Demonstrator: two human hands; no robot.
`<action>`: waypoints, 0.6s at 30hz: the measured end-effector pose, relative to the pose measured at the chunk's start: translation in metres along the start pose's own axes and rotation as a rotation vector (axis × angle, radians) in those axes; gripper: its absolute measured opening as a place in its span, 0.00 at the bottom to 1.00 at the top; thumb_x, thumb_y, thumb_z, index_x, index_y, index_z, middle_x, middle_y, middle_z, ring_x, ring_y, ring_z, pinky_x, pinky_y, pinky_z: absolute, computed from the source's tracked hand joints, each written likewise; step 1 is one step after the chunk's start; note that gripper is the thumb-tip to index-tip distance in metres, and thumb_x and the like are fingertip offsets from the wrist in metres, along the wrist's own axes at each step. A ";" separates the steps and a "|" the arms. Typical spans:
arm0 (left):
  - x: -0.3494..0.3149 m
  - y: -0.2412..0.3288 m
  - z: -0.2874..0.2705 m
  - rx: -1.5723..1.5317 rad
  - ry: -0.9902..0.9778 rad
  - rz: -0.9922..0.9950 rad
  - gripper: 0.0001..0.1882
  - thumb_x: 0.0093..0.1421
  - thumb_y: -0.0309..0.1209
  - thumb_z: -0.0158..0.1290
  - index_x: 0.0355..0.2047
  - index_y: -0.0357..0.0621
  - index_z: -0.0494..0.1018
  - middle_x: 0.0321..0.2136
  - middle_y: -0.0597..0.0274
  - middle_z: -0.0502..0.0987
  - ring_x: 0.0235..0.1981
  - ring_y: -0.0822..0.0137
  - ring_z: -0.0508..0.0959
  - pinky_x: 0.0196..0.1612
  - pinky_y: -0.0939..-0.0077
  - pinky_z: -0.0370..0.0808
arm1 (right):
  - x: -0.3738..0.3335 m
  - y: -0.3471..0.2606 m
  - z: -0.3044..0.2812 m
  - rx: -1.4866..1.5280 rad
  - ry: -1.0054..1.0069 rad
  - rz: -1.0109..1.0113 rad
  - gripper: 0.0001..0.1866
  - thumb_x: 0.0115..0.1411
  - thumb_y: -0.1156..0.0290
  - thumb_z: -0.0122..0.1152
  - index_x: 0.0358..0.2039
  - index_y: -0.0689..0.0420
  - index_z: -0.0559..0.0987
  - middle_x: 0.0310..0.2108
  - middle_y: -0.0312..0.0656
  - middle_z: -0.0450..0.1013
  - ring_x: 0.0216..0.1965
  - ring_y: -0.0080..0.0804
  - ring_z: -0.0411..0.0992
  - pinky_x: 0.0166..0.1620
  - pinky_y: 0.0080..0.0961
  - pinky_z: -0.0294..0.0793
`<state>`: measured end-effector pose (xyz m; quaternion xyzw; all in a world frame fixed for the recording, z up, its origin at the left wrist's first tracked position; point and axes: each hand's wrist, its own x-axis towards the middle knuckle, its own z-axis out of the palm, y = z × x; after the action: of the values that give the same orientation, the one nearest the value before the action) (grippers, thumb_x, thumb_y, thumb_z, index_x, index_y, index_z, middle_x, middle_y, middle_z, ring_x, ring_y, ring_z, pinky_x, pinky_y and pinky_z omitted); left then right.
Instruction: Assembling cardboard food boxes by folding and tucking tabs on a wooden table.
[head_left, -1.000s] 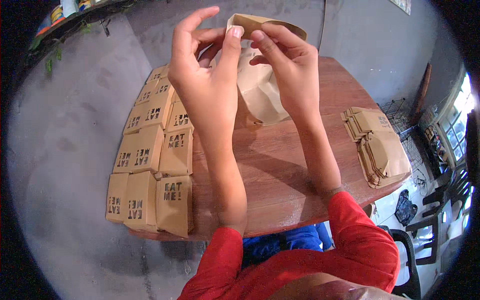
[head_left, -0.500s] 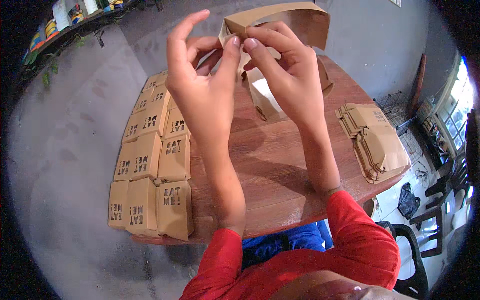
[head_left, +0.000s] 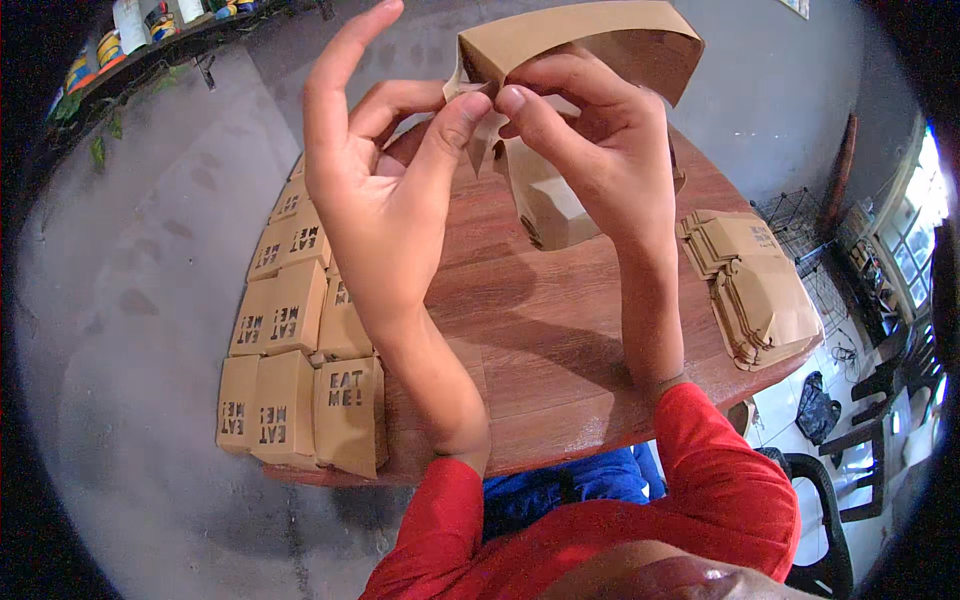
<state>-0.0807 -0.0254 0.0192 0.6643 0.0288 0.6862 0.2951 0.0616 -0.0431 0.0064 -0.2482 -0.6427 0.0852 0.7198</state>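
Note:
Both my hands are raised above the far part of the table, pinching one partly folded brown cardboard box (head_left: 570, 35). Thumb and forefinger of my left hand (head_left: 385, 190) grip the edge of a flap at the box's left corner, while its other fingers spread outward. Close beside it, my right hand (head_left: 600, 150) pinches the same corner, its remaining fingers curled behind the card. The box wall bends away to the right, its inside in shadow. Beneath my right hand lie more unfolded brown box blanks (head_left: 545, 205), partly hidden by that hand.
Finished brown boxes (head_left: 280, 310) with dark lettering stand in rows along the table's left edge. A stack of flat box blanks (head_left: 760, 290) lies at the right edge of the wooden table (head_left: 520, 350). A black chair (head_left: 825, 510) stands at the lower right; a shelf (head_left: 180, 40) hangs upper left.
The held box has shifted slightly right. My left hand has moved a little left and down and my right hand a little right, both still pinching the corner.

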 end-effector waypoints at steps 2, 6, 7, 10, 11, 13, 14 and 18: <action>0.000 -0.005 0.000 0.041 0.048 -0.015 0.36 0.55 0.18 0.64 0.63 0.45 0.63 0.30 0.60 0.80 0.33 0.76 0.78 0.38 0.85 0.74 | 0.000 0.004 -0.001 -0.035 0.001 -0.042 0.11 0.60 0.71 0.66 0.39 0.65 0.82 0.37 0.39 0.77 0.36 0.22 0.77 0.39 0.20 0.79; 0.004 -0.016 -0.005 -0.043 0.027 -0.048 0.36 0.55 0.17 0.63 0.63 0.43 0.62 0.30 0.60 0.80 0.33 0.75 0.78 0.39 0.85 0.74 | 0.002 0.008 -0.004 -0.285 -0.001 -0.142 0.10 0.59 0.72 0.67 0.38 0.64 0.83 0.35 0.39 0.78 0.36 0.24 0.77 0.40 0.21 0.78; 0.005 -0.018 -0.006 -0.118 0.028 -0.072 0.36 0.55 0.17 0.63 0.63 0.43 0.63 0.30 0.60 0.80 0.33 0.75 0.78 0.39 0.85 0.74 | 0.003 0.011 -0.004 -0.283 -0.001 -0.141 0.10 0.59 0.72 0.67 0.38 0.64 0.83 0.35 0.39 0.78 0.36 0.24 0.77 0.40 0.21 0.78; 0.007 -0.016 0.002 -0.003 0.144 -0.087 0.34 0.56 0.17 0.63 0.62 0.43 0.63 0.30 0.61 0.80 0.32 0.76 0.78 0.39 0.84 0.74 | 0.004 0.017 0.000 -0.265 -0.002 -0.183 0.11 0.57 0.73 0.68 0.38 0.65 0.83 0.34 0.41 0.80 0.36 0.24 0.78 0.40 0.22 0.77; 0.006 -0.015 0.002 -0.003 0.143 -0.087 0.34 0.56 0.17 0.63 0.62 0.43 0.63 0.30 0.61 0.80 0.32 0.76 0.78 0.39 0.84 0.74 | 0.003 0.017 0.002 -0.171 0.005 -0.113 0.11 0.56 0.73 0.69 0.38 0.65 0.83 0.34 0.42 0.81 0.37 0.24 0.78 0.41 0.22 0.77; 0.004 -0.016 0.001 0.213 0.099 0.002 0.34 0.57 0.18 0.62 0.62 0.43 0.64 0.30 0.61 0.81 0.33 0.77 0.78 0.41 0.83 0.74 | 0.002 0.019 0.002 -0.080 0.015 -0.042 0.12 0.55 0.73 0.69 0.39 0.65 0.83 0.35 0.43 0.81 0.37 0.24 0.78 0.42 0.22 0.77; 0.002 -0.014 0.001 0.212 0.098 0.001 0.34 0.57 0.18 0.62 0.62 0.43 0.64 0.30 0.61 0.81 0.33 0.77 0.78 0.41 0.83 0.74 | 0.002 0.020 0.001 -0.096 0.012 -0.050 0.12 0.55 0.73 0.69 0.39 0.65 0.83 0.34 0.43 0.82 0.37 0.24 0.79 0.42 0.22 0.77; 0.003 -0.013 -0.005 0.146 0.032 -0.001 0.37 0.55 0.20 0.64 0.64 0.43 0.62 0.30 0.60 0.81 0.35 0.76 0.78 0.44 0.82 0.74 | 0.000 0.008 -0.004 -0.127 -0.017 -0.016 0.11 0.55 0.75 0.69 0.38 0.66 0.84 0.34 0.43 0.82 0.37 0.23 0.79 0.43 0.22 0.78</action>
<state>-0.0801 -0.0118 0.0158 0.6729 0.0838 0.6927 0.2457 0.0668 -0.0369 0.0027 -0.2875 -0.6550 0.0407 0.6976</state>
